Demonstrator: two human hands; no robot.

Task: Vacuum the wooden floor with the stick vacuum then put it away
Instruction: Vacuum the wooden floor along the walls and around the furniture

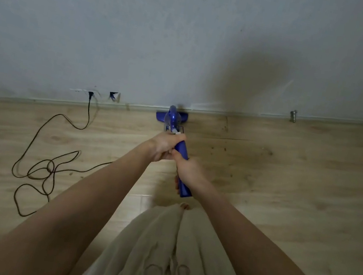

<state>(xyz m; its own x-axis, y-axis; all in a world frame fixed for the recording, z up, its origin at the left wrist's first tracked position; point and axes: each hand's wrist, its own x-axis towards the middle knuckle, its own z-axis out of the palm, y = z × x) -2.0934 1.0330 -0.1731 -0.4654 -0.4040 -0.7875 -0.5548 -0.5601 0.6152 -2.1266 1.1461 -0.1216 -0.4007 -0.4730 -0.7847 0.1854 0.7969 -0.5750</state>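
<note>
A blue stick vacuum (173, 120) stands in front of me, its floor head against the skirting board at the foot of the wall. My left hand (166, 145) grips the blue handle high up, just below the motor body. Lower on the same handle, my right hand (188, 171) holds it with fingers wrapped around. The handle's end (185, 192) sticks out below my right hand. The wooden floor (288, 179) is light brown, with small dark specks to the right of the vacuum.
A black power cord (50, 168) runs from a wall socket (91, 94) and lies in loose loops on the floor at my left. A metal door stop (293, 115) sits at the skirting on the right. My feet and light trousers (173, 239) are below the handle.
</note>
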